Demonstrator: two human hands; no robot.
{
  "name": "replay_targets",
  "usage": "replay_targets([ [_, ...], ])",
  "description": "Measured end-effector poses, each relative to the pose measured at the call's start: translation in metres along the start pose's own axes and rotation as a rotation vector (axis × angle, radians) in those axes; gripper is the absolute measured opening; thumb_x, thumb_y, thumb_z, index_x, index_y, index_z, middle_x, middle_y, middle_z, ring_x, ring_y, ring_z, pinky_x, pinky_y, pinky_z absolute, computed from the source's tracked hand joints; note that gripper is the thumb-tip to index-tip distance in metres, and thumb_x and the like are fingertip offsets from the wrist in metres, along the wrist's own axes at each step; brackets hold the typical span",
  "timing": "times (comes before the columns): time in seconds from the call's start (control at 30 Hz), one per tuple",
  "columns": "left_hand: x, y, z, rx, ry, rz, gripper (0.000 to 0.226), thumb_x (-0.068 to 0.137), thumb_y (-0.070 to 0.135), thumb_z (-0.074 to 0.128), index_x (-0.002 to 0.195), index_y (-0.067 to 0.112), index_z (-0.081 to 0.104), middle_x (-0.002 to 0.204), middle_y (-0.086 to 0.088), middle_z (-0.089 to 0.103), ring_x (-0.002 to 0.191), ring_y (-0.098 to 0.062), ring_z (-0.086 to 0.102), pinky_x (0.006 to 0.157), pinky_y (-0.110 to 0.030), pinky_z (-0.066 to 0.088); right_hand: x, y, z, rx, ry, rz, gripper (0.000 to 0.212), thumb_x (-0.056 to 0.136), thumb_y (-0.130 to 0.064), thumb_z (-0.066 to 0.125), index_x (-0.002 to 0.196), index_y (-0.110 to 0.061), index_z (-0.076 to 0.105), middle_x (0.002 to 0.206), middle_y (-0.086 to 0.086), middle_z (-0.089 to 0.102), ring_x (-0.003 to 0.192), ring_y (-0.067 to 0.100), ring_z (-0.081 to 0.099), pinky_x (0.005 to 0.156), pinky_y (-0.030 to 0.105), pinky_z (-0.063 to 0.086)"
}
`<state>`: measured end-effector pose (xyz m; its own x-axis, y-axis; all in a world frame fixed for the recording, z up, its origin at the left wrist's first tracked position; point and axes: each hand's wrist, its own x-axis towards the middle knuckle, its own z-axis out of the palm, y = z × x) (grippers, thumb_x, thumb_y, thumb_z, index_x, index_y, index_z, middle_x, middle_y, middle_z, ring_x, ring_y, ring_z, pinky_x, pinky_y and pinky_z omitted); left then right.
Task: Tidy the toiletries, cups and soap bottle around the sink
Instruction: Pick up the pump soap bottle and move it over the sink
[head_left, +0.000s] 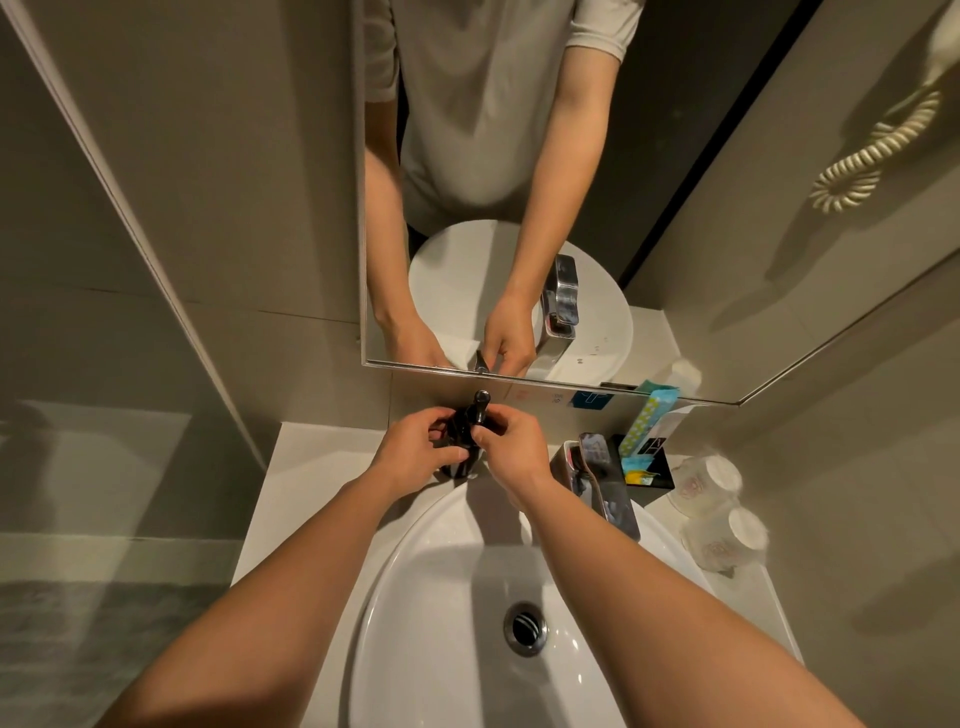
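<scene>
Gripped the dark soap bottle (460, 444) with both hands at the middle of the frame, just past the far rim of the white sink (415, 597) and below the mirror (519, 156). Wrapped the left hand (415, 449) round the body, fingers curled; pinched the neck under the pump head with the right hand (514, 457), so held neither hand open. Appeared to rest the base on the pale counter (311, 452), though could not tell for certain behind the fingers. Judged the double hold a way of steadying the body while turning or straightening the pump, likely to face the nozzle toward the basin and park the bottle neatly against the back wall. Noted the rest at centre right: a chrome faucet (597, 483) just beside the right wrist, then a black tray (660, 480) holding a dotted teal packet (647, 421) propped against the wall, presumably to stay dry and within reach. Found two clear cups (709, 483) close together right of the tray, one nearer the wall and one nearer the camera; could not tell upright from tilted at that bent edge of the view. Made out faint reddish printing on both cups, a dark label with pale marks on the packet and a blue tag at the mirror's lower edge, all too small or blurred to read. Read no brand on the bottle.
</scene>
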<state>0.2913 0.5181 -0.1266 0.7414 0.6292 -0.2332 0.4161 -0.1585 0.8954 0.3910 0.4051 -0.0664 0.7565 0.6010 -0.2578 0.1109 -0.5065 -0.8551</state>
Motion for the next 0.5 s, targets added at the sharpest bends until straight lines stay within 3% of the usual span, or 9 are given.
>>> replay_targets([
  [0.5, 0.0001, -0.0042, 0.0050, -0.020, 0.024, -0.012, 0.070, 0.076, 0.019, 0.090, 0.139, 0.017, 0.060, 0.122, 0.000, 0.071, 0.116, -0.018, 0.065, 0.104, -0.039, 0.052, -0.0006, 0.0013, -0.0001, -0.006, -0.013, 0.004, 0.034, 0.093, 0.001, 0.059, 0.120, -0.016, 0.072, 0.110, 0.002, 0.075, 0.106, 0.020, 0.069, 0.102, 0.045, 0.053],
])
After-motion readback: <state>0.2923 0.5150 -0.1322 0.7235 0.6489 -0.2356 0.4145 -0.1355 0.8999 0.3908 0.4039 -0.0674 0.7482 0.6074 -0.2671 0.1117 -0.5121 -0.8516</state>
